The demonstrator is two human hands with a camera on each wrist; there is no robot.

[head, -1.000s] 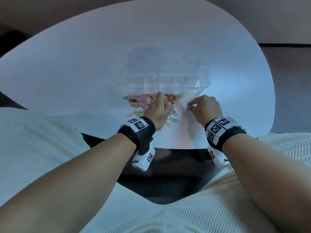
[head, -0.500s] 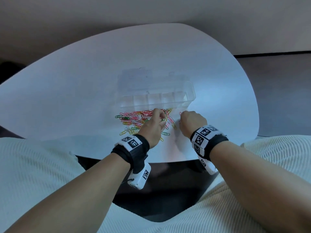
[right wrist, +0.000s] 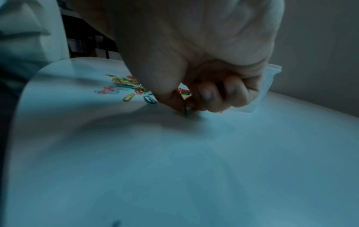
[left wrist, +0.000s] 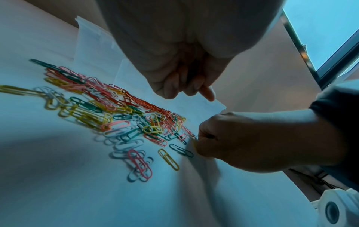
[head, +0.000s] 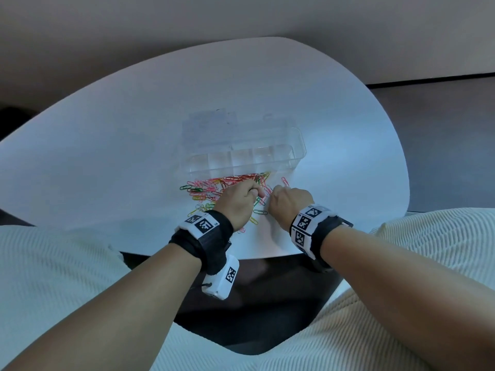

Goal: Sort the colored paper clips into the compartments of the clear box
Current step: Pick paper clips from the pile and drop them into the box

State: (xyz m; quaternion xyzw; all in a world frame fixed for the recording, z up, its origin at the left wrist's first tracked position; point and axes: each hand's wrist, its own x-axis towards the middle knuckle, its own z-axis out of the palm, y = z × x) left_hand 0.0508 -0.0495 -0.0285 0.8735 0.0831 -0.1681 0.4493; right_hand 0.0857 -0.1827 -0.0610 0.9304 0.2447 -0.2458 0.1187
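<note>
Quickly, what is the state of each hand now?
Left hand: fingers curled over the paper clips; a grip cannot be told.
Right hand: pinches a green clip.

Bare forearms come up from the lower frame; each wrist wears a black strap (head: pixel 211 236) topped by a white band (head: pixel 308 223) printed with black square codes; a white camera block (head: pixel 221 281) hangs under the left wrist; cream ribbed trousers (head: pixel 53 277) fill both lower corners.

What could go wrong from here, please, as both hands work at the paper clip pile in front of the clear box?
The paper clips lie tangled, so a pinch by the right hand may lift linked clips of mixed colours. The clear box is hard to see, so a clip could land in the wrong compartment. The left hand could sweep loose clips toward the table edge.
</note>
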